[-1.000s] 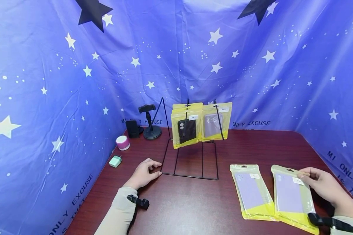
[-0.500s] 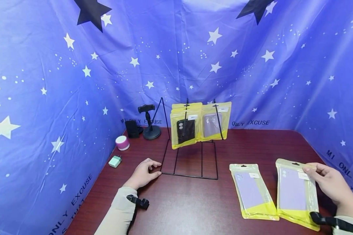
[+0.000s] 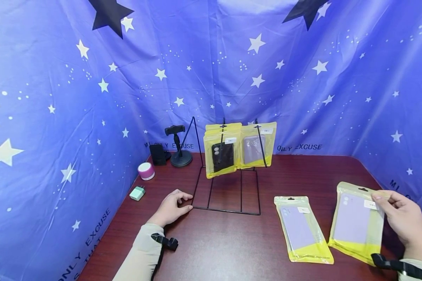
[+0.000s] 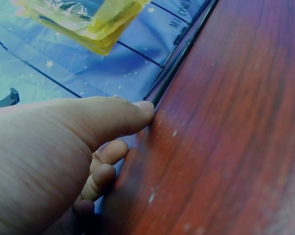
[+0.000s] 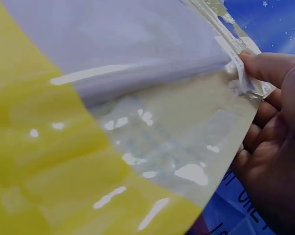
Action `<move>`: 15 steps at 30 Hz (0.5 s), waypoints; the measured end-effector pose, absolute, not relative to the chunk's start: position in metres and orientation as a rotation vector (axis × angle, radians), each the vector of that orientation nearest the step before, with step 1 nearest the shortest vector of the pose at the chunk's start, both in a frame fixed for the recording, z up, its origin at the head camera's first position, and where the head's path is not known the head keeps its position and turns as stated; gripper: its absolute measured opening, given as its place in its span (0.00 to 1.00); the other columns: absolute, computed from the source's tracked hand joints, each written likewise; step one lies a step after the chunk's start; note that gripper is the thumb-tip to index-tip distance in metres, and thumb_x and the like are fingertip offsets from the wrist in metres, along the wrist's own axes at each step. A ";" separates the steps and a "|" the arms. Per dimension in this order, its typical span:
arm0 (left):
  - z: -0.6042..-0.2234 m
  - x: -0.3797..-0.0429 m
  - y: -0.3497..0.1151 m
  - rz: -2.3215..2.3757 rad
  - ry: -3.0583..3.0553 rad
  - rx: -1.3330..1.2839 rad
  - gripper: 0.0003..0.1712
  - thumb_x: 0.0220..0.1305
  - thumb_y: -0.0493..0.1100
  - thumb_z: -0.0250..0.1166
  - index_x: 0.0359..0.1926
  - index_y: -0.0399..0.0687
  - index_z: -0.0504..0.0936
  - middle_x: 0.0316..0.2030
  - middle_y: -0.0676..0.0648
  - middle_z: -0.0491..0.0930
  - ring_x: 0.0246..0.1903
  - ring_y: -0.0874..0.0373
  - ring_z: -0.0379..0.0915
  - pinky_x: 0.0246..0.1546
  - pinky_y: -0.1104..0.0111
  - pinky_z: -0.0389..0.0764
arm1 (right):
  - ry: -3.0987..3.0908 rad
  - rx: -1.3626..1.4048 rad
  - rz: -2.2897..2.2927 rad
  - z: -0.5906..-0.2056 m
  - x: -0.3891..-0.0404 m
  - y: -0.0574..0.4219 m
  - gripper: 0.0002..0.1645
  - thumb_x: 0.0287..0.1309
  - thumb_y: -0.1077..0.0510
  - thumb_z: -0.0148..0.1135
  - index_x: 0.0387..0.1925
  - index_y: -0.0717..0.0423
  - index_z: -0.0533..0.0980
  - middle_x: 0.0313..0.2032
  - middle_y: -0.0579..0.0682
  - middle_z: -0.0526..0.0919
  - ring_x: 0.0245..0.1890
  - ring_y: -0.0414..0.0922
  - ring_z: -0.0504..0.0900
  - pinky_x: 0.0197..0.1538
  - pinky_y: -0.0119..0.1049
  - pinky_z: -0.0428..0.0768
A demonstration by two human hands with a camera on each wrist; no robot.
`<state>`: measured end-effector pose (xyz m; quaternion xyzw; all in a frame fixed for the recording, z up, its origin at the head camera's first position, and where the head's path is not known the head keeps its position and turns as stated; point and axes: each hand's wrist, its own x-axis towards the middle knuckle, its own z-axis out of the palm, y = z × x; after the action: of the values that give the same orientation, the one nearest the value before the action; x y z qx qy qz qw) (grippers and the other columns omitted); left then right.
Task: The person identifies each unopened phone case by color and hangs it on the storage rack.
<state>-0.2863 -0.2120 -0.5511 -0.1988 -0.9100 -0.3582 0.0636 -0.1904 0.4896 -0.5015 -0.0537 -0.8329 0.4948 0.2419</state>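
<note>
My right hand [image 3: 404,220] pinches the top right edge of a yellow-and-clear zip bag [image 3: 353,218] with a lilac phone case inside. The bag is tilted up at the right of the table; in the right wrist view my thumb [image 5: 269,66] lies over its sealed edge. A second bagged lilac phone case [image 3: 299,230] lies flat just left of it. My left hand [image 3: 170,208] holds the front left corner of a black wire display rack [image 3: 226,211], the thumb [image 4: 132,115] at the wire. Bagged cases, one black [image 3: 222,156] and one purple [image 3: 254,148], hang on its hooks.
Left of the rack stand a black phone holder [image 3: 181,156], a small black stand [image 3: 158,154], a pink-and-white round item [image 3: 146,171] and a mint charger plug [image 3: 137,193]. Starry blue cloth [image 3: 211,70] encloses the dark red table [image 3: 225,249] at the back and sides.
My right hand has lifted the top of its bag up and slightly right, away from the flat bag beside it. My left hand has stayed at the rack's corner.
</note>
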 end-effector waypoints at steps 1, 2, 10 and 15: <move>-0.551 -0.286 -0.212 -1.081 -2.749 -0.600 0.18 0.60 0.46 0.79 0.52 0.58 0.89 0.40 0.60 0.77 0.40 0.61 0.73 0.45 0.64 0.77 | -2.263 -0.178 1.354 -0.501 -0.190 0.489 0.10 0.76 0.56 0.61 0.37 0.39 0.84 0.25 0.32 0.79 0.25 0.31 0.73 0.26 0.26 0.69; -0.551 -0.286 -0.212 -1.080 -2.749 -0.600 0.18 0.61 0.46 0.79 0.52 0.59 0.89 0.40 0.60 0.77 0.39 0.61 0.73 0.45 0.63 0.77 | -2.248 -0.206 1.366 -0.500 -0.190 0.488 0.10 0.76 0.56 0.61 0.36 0.38 0.83 0.25 0.32 0.79 0.24 0.30 0.74 0.25 0.26 0.69; -0.552 -0.286 -0.212 -1.076 -2.745 -0.595 0.18 0.60 0.46 0.79 0.52 0.59 0.89 0.40 0.60 0.77 0.39 0.62 0.72 0.45 0.63 0.77 | -2.084 -0.287 1.508 -0.492 -0.190 0.487 0.15 0.74 0.61 0.61 0.34 0.35 0.83 0.22 0.30 0.83 0.19 0.29 0.79 0.23 0.23 0.74; -0.551 -0.286 -0.211 -1.070 -2.738 -0.603 0.18 0.60 0.46 0.79 0.52 0.59 0.89 0.40 0.59 0.78 0.39 0.62 0.73 0.44 0.64 0.77 | -1.995 -0.324 1.558 -0.485 -0.191 0.484 0.14 0.74 0.61 0.62 0.30 0.45 0.82 0.19 0.33 0.84 0.15 0.31 0.79 0.21 0.24 0.75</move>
<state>-0.2856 -0.2113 -0.5510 -0.2004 -0.9101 -0.3557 0.0704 -0.1913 0.4840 -0.4851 -0.1215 -0.7481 0.5842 0.2905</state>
